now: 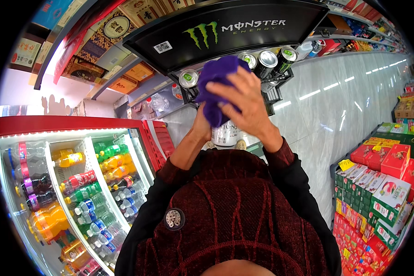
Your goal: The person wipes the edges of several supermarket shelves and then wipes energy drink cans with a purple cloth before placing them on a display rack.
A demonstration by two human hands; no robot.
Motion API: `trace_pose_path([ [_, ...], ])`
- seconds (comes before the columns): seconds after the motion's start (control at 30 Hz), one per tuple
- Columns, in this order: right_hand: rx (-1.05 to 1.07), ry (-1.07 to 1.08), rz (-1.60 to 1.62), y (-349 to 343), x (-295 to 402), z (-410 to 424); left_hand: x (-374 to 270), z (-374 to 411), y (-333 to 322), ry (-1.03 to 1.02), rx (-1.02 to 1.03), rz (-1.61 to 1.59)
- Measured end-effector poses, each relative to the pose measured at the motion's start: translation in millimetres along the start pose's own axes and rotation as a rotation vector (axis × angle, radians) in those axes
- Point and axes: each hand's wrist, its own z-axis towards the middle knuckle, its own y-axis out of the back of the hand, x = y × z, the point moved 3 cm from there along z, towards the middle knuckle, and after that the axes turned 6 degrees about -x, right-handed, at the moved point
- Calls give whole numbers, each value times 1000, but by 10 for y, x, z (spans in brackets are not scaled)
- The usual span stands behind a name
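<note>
A white Monster can is held close in front of my chest. My left hand grips the can from the left, its fingers mostly hidden by a purple cloth. Over the can's upper part, my right hand presses and grips that cloth, which covers the can's top. Just beyond my hands stands a black Monster Energy display rack. On its top tier are a can at the left, and a silver-topped can and a black can at the right.
A lit drinks cooler with several rows of bottles flanks me at the left. Shelves of boxed goods rise at the upper left. Stacked cartons stand at the right, beyond the grey tiled floor.
</note>
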Motion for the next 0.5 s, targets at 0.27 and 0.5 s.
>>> trace_pose_path([
  [0.27,151,-133,262,-30,130,-506,-268,152,-59,83,190,-319],
  [0.5,108,21,-5,-51,14,-108,162,209,214,-155,180,-136],
])
